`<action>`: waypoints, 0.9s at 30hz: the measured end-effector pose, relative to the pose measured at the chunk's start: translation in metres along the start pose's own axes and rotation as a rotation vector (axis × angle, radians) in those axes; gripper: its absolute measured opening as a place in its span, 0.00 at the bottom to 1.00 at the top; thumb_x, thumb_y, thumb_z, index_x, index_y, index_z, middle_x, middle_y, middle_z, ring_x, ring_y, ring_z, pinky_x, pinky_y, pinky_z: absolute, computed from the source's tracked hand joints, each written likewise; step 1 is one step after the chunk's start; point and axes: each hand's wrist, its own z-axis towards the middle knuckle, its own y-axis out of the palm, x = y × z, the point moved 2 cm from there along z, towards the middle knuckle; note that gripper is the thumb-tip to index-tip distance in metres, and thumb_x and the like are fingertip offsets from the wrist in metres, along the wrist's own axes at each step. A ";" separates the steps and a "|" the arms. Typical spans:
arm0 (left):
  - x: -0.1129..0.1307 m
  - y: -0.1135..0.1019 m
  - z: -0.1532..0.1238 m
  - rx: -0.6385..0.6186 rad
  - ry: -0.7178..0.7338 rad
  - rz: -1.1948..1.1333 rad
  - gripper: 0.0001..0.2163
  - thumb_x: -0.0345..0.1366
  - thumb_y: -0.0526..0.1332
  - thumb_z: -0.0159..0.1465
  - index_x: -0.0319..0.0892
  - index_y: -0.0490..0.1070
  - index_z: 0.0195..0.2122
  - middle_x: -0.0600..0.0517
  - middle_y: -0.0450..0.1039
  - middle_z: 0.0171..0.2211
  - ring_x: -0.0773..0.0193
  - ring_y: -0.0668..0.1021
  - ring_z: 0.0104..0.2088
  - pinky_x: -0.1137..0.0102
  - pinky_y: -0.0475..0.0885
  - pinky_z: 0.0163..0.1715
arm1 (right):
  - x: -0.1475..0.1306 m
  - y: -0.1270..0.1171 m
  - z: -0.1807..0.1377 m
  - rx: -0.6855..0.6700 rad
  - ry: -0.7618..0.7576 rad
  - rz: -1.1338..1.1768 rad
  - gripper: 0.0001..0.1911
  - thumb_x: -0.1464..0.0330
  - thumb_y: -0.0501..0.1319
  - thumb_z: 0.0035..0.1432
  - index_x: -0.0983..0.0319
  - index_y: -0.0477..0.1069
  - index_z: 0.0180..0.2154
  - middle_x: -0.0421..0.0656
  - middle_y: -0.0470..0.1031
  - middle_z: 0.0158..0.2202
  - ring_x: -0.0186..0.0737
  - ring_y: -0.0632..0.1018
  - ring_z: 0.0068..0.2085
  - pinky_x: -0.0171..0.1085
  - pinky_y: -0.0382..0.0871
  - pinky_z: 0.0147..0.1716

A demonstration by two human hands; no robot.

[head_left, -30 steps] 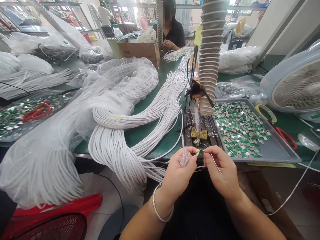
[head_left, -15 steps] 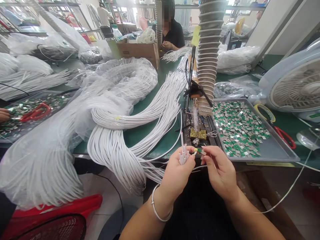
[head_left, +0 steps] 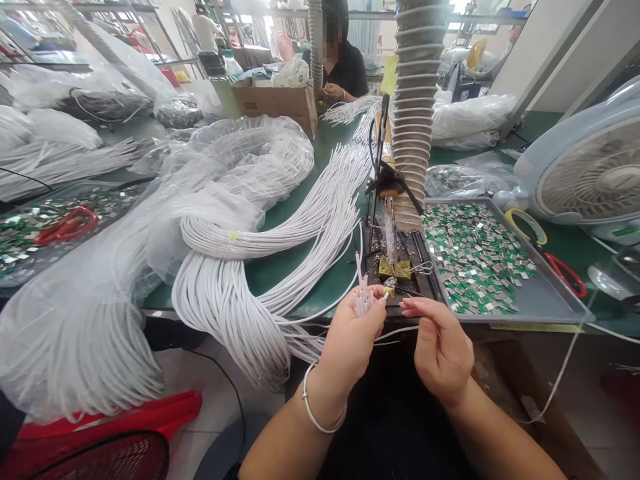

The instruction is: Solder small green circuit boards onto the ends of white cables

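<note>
My left hand [head_left: 356, 333] is closed around a bunch of white cables [head_left: 362, 299], their stripped ends with reddish tips pointing up. One cable end sticks out between thumb and forefinger, with a small yellowish piece [head_left: 389, 292] at its tip, close below the soldering iron [head_left: 391, 230]. To the right, my right hand [head_left: 443, 347] has curled fingers, thumb a little apart from the forefinger. A thin solder wire [head_left: 411, 294] seems to run from its fingers toward the iron's tip; its path through the palm is mostly hidden.
A grey tray [head_left: 555, 303] of small green-and-silver boards [head_left: 480, 257] stands right, beside red-handled scissors [head_left: 565, 275] and a fan [head_left: 595, 167]. Looped white cables [head_left: 230, 300] cover the left. A ribbed hose [head_left: 417, 100] hangs above the iron; a person [head_left: 345, 67] sits opposite.
My right hand has drawn slightly away from my left, and the small board between its fingertips no longer shows there. The cable tip in my left hand is nearer the iron.
</note>
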 end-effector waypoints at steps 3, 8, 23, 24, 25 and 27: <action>-0.001 -0.004 -0.001 -0.016 0.000 -0.023 0.11 0.35 0.62 0.54 0.37 0.65 0.37 0.65 0.51 0.14 0.78 0.53 0.15 0.78 0.46 0.16 | -0.001 -0.002 0.006 -0.055 -0.018 -0.060 0.14 0.78 0.52 0.58 0.60 0.67 0.44 0.44 0.74 0.36 0.38 0.77 0.37 0.39 0.76 0.35; -0.002 -0.012 -0.005 -0.008 0.007 -0.028 0.12 0.36 0.62 0.54 0.35 0.65 0.37 0.65 0.52 0.14 0.78 0.53 0.15 0.78 0.46 0.17 | -0.002 -0.002 0.008 -0.212 -0.053 -0.049 0.13 0.78 0.52 0.59 0.60 0.67 0.43 0.44 0.74 0.34 0.36 0.77 0.35 0.37 0.75 0.34; -0.015 -0.048 -0.029 -0.080 0.006 0.030 0.10 0.39 0.64 0.54 0.39 0.66 0.29 0.62 0.56 0.16 0.77 0.54 0.15 0.75 0.48 0.18 | 0.014 0.001 -0.050 -0.646 0.034 -0.049 0.12 0.75 0.50 0.61 0.61 0.69 0.42 0.45 0.76 0.34 0.38 0.78 0.35 0.37 0.76 0.34; -0.017 -0.051 -0.031 -0.090 0.002 0.027 0.10 0.39 0.64 0.55 0.40 0.65 0.29 0.61 0.56 0.17 0.77 0.54 0.16 0.75 0.48 0.18 | 0.020 0.004 -0.055 -0.679 0.071 -0.041 0.12 0.74 0.50 0.61 0.61 0.70 0.41 0.45 0.76 0.34 0.37 0.78 0.35 0.36 0.76 0.35; -0.019 -0.055 -0.032 -0.104 -0.005 0.029 0.10 0.39 0.64 0.55 0.40 0.66 0.29 0.61 0.55 0.18 0.77 0.54 0.16 0.75 0.47 0.18 | 0.029 0.009 -0.059 -0.714 0.120 -0.040 0.12 0.73 0.49 0.62 0.61 0.70 0.40 0.45 0.77 0.34 0.36 0.78 0.35 0.35 0.75 0.36; -0.023 -0.061 -0.036 -0.135 -0.021 0.055 0.10 0.40 0.64 0.56 0.40 0.66 0.31 0.61 0.56 0.18 0.77 0.54 0.16 0.75 0.46 0.19 | 0.049 0.019 -0.066 -0.735 0.211 -0.092 0.11 0.72 0.50 0.62 0.61 0.71 0.37 0.43 0.77 0.32 0.35 0.79 0.34 0.35 0.75 0.36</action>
